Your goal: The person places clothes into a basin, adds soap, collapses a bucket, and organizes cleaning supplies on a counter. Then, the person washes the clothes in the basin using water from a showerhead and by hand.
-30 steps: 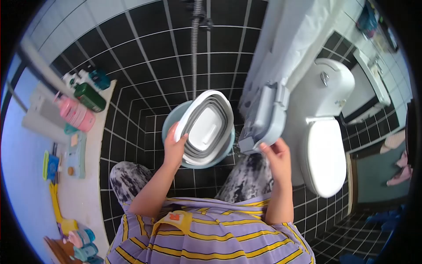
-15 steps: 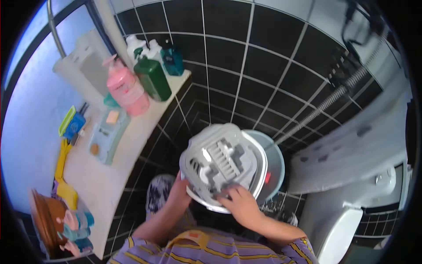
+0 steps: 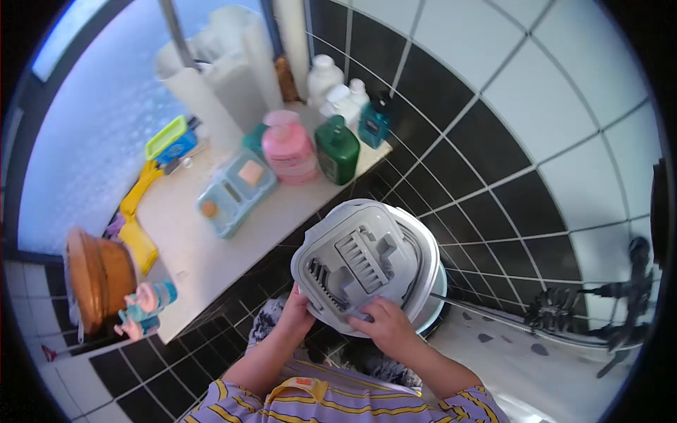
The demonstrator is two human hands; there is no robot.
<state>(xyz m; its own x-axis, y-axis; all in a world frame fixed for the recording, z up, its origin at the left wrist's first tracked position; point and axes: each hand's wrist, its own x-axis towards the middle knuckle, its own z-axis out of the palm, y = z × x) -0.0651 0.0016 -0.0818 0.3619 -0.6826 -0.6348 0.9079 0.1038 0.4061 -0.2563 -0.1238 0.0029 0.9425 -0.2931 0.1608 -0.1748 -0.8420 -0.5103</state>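
A white and grey plastic piece (image 3: 360, 264) with moulded recesses and a slatted part in the middle is tilted toward me in front of my body; I cannot tell its exact kind. My left hand (image 3: 300, 314) grips its lower left edge, the fingers mostly hidden beneath. My right hand (image 3: 386, 324) holds the lower right edge, fingers curled over the rim. Under and beside it, a white rounded rim (image 3: 430, 257) shows. A light blue basin (image 3: 440, 292) is partly hidden behind.
On the ledge (image 3: 218, 264) to the left stand a pink pump bottle (image 3: 289, 151), a green bottle (image 3: 337, 151) and a pale blue soap tray (image 3: 236, 194). A brown wooden tub (image 3: 99, 282) is farther left. A shower hose (image 3: 493, 317) runs along the right.
My view has swung to the right, so the ledge and bottles appear farther right. The right hand has shifted slightly along the edge; both hands stay on the plastic piece.
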